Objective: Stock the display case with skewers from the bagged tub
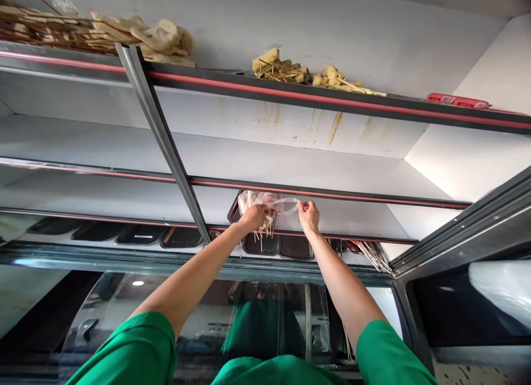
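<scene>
Inside the display cabinet, on its lower shelf, lies a clear plastic bag with pale, pinkish food in it. Several thin wooden skewers stick out of it and point down past the shelf edge. My left hand is closed on the bag beside the skewers; its fingertips are partly hidden. With pinched fingers, my right hand holds the bag's stretched right edge. Behind my left hand, a dark tray shows in part.
Black trays line the bottom level, with a bundle of sticks at its right. Skewered food and a red packet rest on the top shelf. A metal post divides the cabinet front. Glass lies below my arms.
</scene>
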`<action>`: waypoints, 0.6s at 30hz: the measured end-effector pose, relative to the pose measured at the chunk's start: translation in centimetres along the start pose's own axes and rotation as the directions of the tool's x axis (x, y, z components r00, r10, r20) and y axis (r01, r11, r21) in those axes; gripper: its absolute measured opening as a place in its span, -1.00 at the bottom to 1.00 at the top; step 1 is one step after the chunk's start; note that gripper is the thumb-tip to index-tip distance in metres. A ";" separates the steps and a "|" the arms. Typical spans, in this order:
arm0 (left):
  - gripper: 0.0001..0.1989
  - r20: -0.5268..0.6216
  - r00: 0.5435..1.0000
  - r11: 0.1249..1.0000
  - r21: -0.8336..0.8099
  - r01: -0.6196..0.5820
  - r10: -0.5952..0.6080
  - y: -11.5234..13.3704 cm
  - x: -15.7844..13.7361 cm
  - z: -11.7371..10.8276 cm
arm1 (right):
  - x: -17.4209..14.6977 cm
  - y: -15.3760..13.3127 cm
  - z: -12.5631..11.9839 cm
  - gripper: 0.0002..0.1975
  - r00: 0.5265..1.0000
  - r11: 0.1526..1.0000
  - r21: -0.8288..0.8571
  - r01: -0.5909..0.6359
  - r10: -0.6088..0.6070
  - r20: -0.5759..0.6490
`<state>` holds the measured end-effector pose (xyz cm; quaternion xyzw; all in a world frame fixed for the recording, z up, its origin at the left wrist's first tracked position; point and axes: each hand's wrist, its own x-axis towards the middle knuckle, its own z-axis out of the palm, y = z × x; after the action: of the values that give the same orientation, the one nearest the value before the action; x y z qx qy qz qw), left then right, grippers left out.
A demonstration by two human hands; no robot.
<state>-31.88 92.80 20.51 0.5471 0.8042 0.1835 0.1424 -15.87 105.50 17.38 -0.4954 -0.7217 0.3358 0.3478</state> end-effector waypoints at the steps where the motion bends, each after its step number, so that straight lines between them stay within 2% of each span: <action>1: -0.62 0.006 0.999 0.999 0.035 0.031 -0.031 -0.1 -0.3 -0.5 | -0.2 0.0 0.5 -0.70 0.992 0.995 0.029 -0.094 0.091 0.086; 3: -0.53 0.008 0.995 0.989 0.107 0.103 -0.104 -0.4 -0.5 -1.3 | -0.8 0.2 1.5 -0.73 0.948 0.979 0.046 -0.198 0.179 0.263; 5: -0.44 0.009 0.991 0.980 0.150 0.129 -0.132 -0.4 -0.4 -1.7 | -2.0 0.4 2.5 -0.83 0.917 0.984 0.025 -0.178 0.157 0.366; 8: -0.37 0.018 0.995 0.985 0.142 0.097 -0.100 0.2 -0.1 -1.7 | -4.0 0.2 3.5 -0.88 0.927 0.998 -0.010 -0.065 0.064 0.370; 13: -0.57 -0.024 0.999 0.990 0.136 -0.022 0.025 1.7 0.1 -1.6 | -5.2 -1.7 3.5 -0.80 0.952 0.992 -0.021 0.125 -0.114 0.284; 16: -0.61 0.020 0.997 0.977 0.199 -0.074 0.071 1.9 -0.2 -1.8 | -3.8 -2.3 3.4 -0.62 0.930 0.964 0.083 0.252 -0.265 0.255; 18: -0.56 0.086 0.995 0.966 0.245 -0.079 0.059 1.7 -0.4 -1.9 | -2.6 -2.0 3.4 -0.63 0.899 0.956 0.107 0.274 -0.294 0.324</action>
<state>-31.12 92.69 22.93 0.5950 0.7951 0.0650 0.0979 -19.00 101.95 16.74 -0.3098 -0.8248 0.3820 0.2789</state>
